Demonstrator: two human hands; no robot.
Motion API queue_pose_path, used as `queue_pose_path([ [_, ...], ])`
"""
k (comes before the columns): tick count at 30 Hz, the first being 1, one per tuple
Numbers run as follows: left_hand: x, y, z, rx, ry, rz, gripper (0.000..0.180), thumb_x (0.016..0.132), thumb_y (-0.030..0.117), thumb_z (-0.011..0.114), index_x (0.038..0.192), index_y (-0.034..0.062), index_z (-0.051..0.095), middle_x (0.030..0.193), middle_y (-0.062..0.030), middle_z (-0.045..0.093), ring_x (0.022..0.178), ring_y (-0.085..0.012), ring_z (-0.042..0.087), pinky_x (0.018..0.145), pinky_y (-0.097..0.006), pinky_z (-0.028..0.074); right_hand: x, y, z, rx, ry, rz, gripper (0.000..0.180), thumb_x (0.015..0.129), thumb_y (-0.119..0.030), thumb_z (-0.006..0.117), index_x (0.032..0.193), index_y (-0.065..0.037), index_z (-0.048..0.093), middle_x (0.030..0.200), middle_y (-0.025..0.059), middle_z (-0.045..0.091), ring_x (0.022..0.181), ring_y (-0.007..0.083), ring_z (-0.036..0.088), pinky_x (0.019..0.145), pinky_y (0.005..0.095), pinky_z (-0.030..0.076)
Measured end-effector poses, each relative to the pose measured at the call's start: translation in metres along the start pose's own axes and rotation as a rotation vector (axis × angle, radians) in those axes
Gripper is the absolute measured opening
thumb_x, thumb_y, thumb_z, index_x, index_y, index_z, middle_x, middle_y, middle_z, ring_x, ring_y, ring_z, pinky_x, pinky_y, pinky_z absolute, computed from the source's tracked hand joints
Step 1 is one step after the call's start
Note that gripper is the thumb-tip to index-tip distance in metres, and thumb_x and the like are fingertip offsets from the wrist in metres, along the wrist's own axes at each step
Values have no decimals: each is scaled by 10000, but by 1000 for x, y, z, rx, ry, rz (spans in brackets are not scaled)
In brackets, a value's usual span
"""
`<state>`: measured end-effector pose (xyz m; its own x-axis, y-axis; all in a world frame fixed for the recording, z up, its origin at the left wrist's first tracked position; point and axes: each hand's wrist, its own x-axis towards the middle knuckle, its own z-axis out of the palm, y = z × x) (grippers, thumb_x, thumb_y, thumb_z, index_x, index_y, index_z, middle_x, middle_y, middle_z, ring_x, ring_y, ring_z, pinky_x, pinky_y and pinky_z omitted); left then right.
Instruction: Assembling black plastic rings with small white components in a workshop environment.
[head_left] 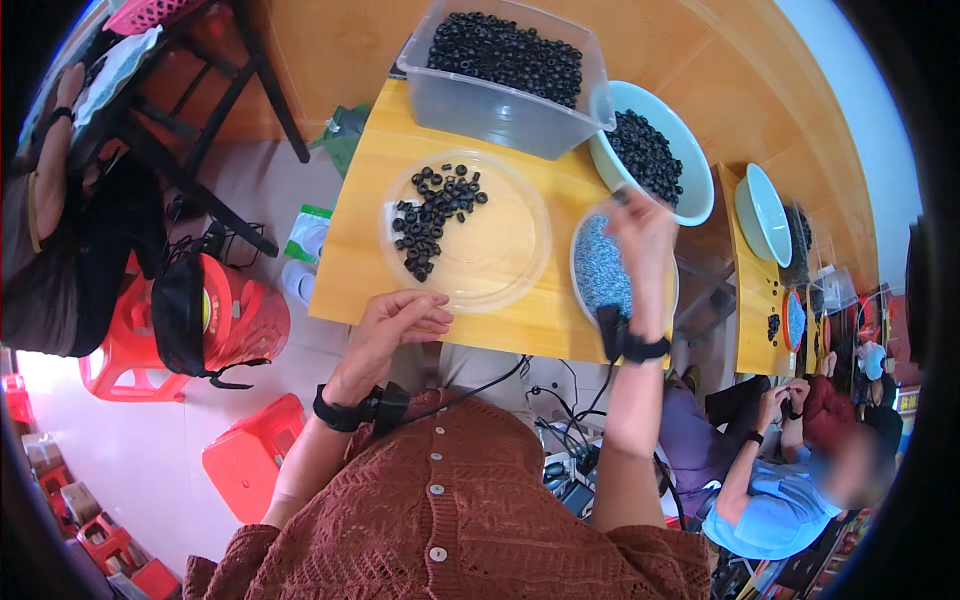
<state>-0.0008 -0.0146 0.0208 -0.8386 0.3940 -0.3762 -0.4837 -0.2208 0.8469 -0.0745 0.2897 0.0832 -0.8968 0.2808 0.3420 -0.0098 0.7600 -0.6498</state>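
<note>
My left hand point(395, 328) is over the near left rim of a clear round plastic lid point(500, 245). Its fingers are loosely stretched out, with nothing visible in them. Small black ring-shaped pieces point(425, 225) lie loose on the lid's left half. My right hand point(645, 235) is raised over a round dish of blue beads point(602, 265). Its fingertips are pinched around a small black piece point(622, 195), slightly blurred. Just beyond that hand is a pale green basin point(697, 200) with many black pieces inside. Both wrists wear black bands.
A clear plastic bin point(480, 118) of black pieces stands at the back of the yellow table point(350, 235). Red stools point(255, 455) are on the floor at left. Cables point(570, 410) hang below the table. Other people sit at left and right; another table point(750, 310) is at right.
</note>
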Motion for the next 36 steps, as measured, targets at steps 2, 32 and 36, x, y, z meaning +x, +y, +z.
queue_pose_path([
  [2,-2,1,2,-41,-26,13,323,897,270,509,1048,-5,588,889,-102,634,799,-138,609,739,-240,488,44,17,-25,-160,141,-8,269,692,-90,651,956,-41,638,665,159,622,620,234,631,557,330,472],
  [32,3,-13,-17,-82,58,33,275,899,230,513,1021,-1,599,867,-75,636,763,-105,598,701,-212,484,-79,-64,109,-106,-383,-288,171,667,13,565,826,-33,609,805,147,574,708,358,581,623,423,475],
  [36,6,-13,-17,-87,45,42,254,902,197,503,1027,-2,600,865,-77,641,754,-108,606,698,-224,499,-87,-75,131,55,-438,-344,164,678,-1,582,837,-39,601,794,143,563,707,361,578,611,424,476],
])
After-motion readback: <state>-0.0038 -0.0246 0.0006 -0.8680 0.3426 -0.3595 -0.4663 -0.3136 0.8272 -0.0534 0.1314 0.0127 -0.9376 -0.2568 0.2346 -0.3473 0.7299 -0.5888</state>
